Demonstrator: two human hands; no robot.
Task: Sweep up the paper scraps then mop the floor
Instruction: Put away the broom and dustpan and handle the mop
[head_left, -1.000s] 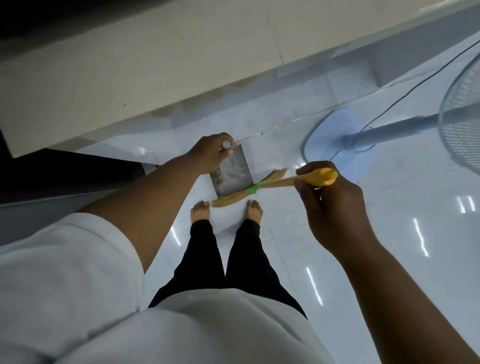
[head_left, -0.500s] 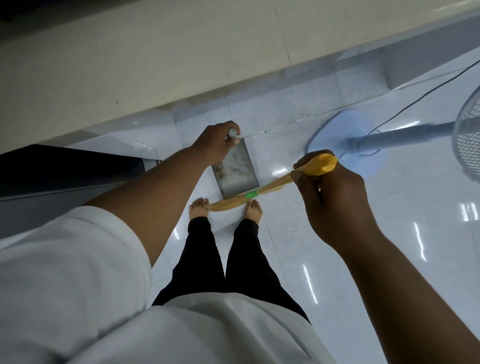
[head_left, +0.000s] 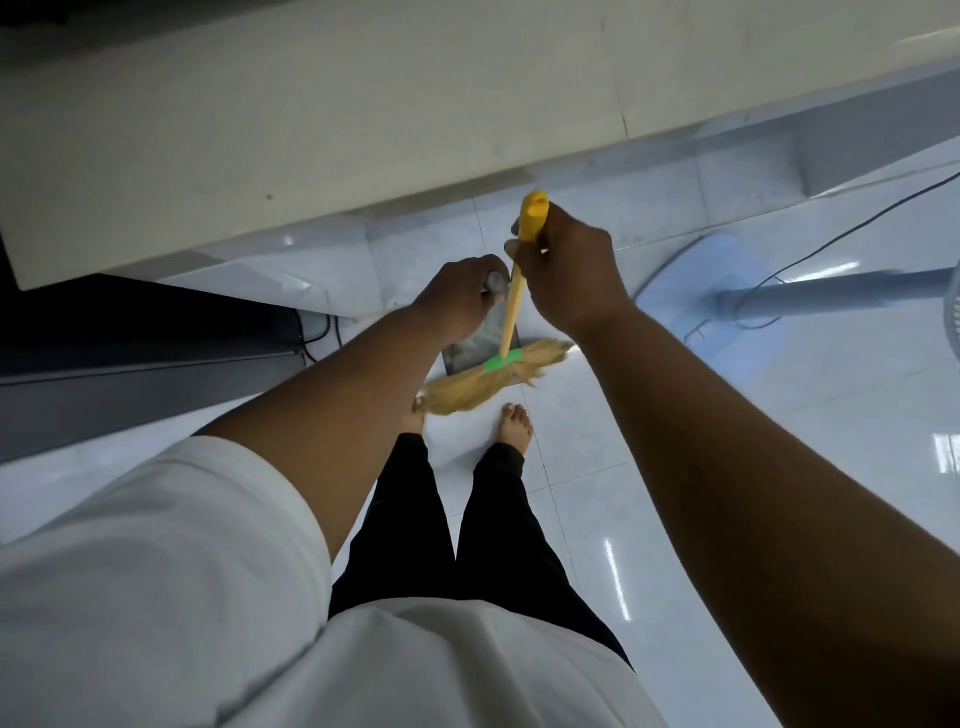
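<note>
On the glossy tiled floor (head_left: 779, 415), right hand (head_left: 571, 270) grips broom (head_left: 507, 332), left hand (head_left: 457, 296) grips dustpan (head_left: 467, 357).

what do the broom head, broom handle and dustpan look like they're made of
Broom head: pale straw-like natural fibre, matte, with frayed ends. Broom handle: glossy yellow, likely plastic or a plastic-coated stick, with a moulded end cap. Dustpan: probably sheet metal, a dull grey, stained, faintly reflective face.
</note>
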